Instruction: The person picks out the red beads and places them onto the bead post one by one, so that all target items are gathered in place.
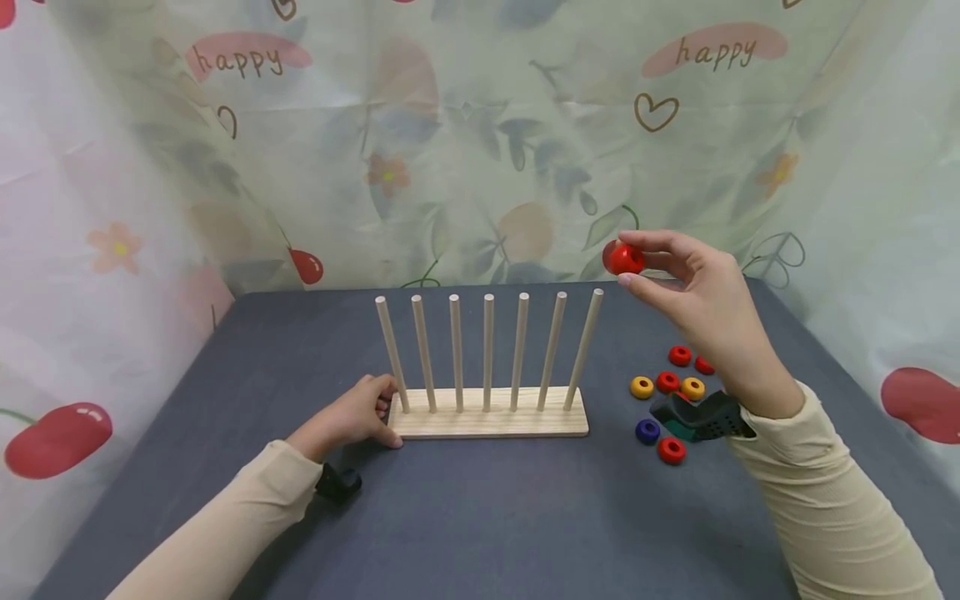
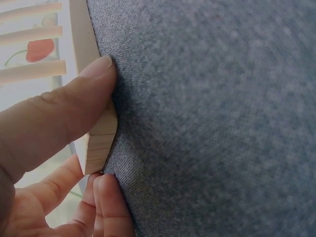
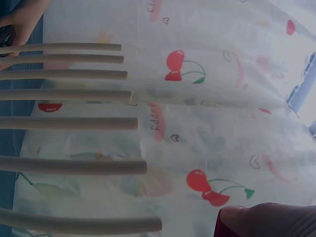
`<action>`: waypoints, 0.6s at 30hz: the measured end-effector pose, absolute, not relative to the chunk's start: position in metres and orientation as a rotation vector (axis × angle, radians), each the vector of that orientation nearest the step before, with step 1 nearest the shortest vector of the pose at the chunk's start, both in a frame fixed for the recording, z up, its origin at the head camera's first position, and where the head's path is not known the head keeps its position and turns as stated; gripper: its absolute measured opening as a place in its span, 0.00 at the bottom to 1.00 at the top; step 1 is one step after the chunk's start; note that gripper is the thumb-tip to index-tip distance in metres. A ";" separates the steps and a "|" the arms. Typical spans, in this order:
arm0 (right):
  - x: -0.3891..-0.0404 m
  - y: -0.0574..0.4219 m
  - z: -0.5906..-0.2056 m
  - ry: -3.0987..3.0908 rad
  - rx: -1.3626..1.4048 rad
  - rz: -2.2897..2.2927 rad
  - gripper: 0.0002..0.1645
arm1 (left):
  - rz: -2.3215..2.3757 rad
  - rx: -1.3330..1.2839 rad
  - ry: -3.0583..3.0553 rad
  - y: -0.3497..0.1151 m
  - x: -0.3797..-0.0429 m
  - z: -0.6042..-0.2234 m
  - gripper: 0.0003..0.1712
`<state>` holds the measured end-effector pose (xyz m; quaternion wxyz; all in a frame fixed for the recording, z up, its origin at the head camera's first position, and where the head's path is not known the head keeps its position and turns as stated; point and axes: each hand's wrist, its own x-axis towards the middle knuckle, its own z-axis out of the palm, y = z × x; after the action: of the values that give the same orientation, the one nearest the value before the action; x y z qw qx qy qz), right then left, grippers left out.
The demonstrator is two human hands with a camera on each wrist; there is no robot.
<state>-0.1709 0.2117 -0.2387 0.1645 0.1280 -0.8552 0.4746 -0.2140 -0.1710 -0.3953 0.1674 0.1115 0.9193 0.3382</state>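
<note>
A pale wooden base (image 1: 487, 426) carries a row of several upright round pegs (image 1: 488, 354), all bare. My left hand (image 1: 354, 417) holds the base's left end; in the left wrist view the thumb (image 2: 64, 111) lies along its front edge and the other fingers are at the end and behind. Above and to the right of the rightmost peg, my right hand (image 1: 701, 287) pinches a red ring bead (image 1: 627, 259) between thumb and fingertips. Only a sliver of that red bead (image 3: 223, 228) shows in the right wrist view, beyond the peg tops.
Right of the base lie loose ring beads: several red ones (image 1: 671, 451), yellow ones (image 1: 641, 387) and a blue one (image 1: 647, 431). A green piece (image 1: 678, 430) is partly hidden under the right wrist's black strap (image 1: 705, 417). Patterned cloth (image 1: 465, 150) hangs behind the dark tabletop (image 1: 480, 517).
</note>
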 end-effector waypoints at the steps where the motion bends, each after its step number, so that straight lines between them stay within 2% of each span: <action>1: -0.171 0.209 -0.236 -2.419 0.394 1.365 0.25 | 0.964 0.317 2.616 -0.171 -0.214 -0.396 0.38; 18: -0.179 0.163 -0.225 -2.285 0.750 1.434 0.24 | 0.958 0.328 2.621 -0.172 -0.215 -0.397 0.37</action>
<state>-0.1795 0.1628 -0.2252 0.1698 0.2640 -0.8042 0.5048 -0.2152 -0.1720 -0.3965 0.1652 0.1152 0.9199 0.3364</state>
